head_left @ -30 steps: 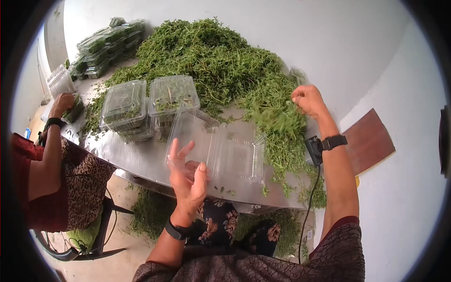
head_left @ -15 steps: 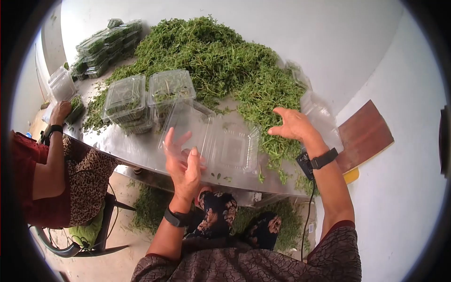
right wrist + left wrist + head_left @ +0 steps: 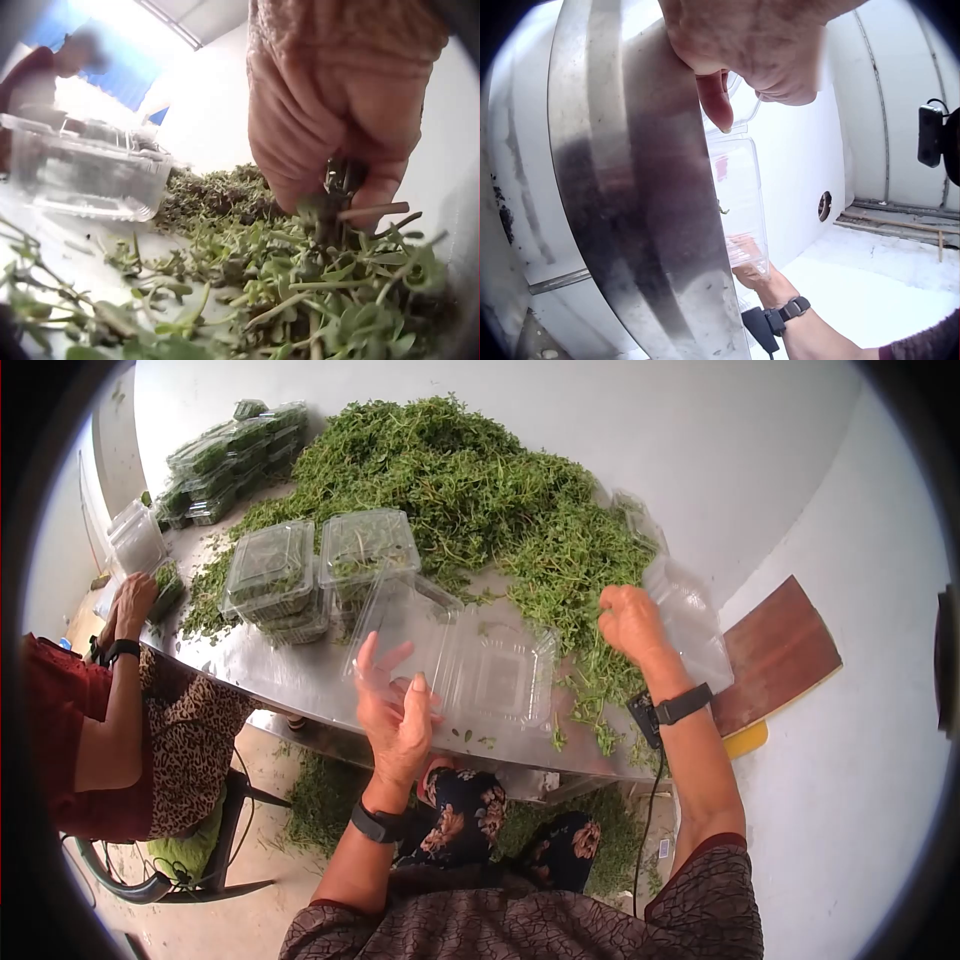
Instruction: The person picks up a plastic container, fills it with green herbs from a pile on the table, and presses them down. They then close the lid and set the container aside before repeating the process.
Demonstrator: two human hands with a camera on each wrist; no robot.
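My left hand (image 3: pixel 395 725) rests against the raised lid of an open clear plastic clamshell box (image 3: pixel 505 680), several fingers seen through the plastic and the thumb held apart from them. The box lies on the metal table with bare base showing. My right hand (image 3: pixel 632 622) is at the right end of a big heap of leafy green sprigs (image 3: pixel 440 470). In the right wrist view its thumb and fingers pinch a bunch of green stems (image 3: pixel 337 202) low over the loose sprigs.
Filled clamshell boxes (image 3: pixel 270 565) stand stacked left of the open one. More packed boxes (image 3: pixel 230 455) are piled at the far left. Empty clear trays (image 3: pixel 690 615) lean by my right forearm, near a red-brown board (image 3: pixel 780 655). Another person's hand (image 3: pixel 135 600) works at the left.
My right hand came back toward me from the heap's far right edge, spread its fingers, then closed them on sprigs. My left hand stays at the lid.
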